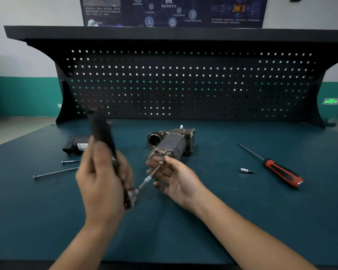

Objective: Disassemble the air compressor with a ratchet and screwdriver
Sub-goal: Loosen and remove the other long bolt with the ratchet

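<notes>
The grey air compressor [172,143] lies on the green bench mat, its round end cap facing me. My left hand [101,172] grips the black handle of the ratchet [103,133], which stands nearly upright and blurred. From the ratchet head [130,197] a silver extension and bit [147,180] run up to a bolt head at the end cap. My right hand [176,178] pinches that bolt and bit tip between thumb and fingers, just in front of the cap.
Two long bolts [55,172] lie at the left, near a black plastic part [75,146] with a label. A small silver bit [246,170] and a red-and-black screwdriver [277,170] lie at the right. A black pegboard [183,82] stands behind.
</notes>
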`<state>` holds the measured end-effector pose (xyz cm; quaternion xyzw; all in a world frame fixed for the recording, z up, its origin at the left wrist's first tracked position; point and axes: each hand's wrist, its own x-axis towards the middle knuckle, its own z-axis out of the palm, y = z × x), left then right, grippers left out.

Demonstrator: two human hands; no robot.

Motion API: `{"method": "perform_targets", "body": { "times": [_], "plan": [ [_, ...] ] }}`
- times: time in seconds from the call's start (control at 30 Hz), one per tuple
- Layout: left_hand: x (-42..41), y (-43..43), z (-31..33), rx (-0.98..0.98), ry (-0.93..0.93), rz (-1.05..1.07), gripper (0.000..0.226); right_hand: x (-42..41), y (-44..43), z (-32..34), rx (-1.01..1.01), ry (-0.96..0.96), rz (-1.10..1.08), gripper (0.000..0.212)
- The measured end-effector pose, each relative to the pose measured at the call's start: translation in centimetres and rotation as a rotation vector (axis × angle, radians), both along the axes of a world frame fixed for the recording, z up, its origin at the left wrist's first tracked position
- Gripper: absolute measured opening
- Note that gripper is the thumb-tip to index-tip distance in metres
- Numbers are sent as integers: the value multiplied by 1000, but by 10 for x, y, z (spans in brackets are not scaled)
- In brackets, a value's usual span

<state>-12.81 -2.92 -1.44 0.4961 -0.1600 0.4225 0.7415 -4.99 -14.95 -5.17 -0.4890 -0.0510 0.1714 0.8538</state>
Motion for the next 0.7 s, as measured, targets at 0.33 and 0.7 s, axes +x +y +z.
{"method": "perform_targets", "body": {
  "times": [0.33,0.7],
  "plan": [
    [-4,-4,3,592,-246,212,17,0,1,-1,17,-24,-59,32],
    [14,10,10,-277,105,6,32,-5,4,3,116,-35,-31,19]
  ]
}}
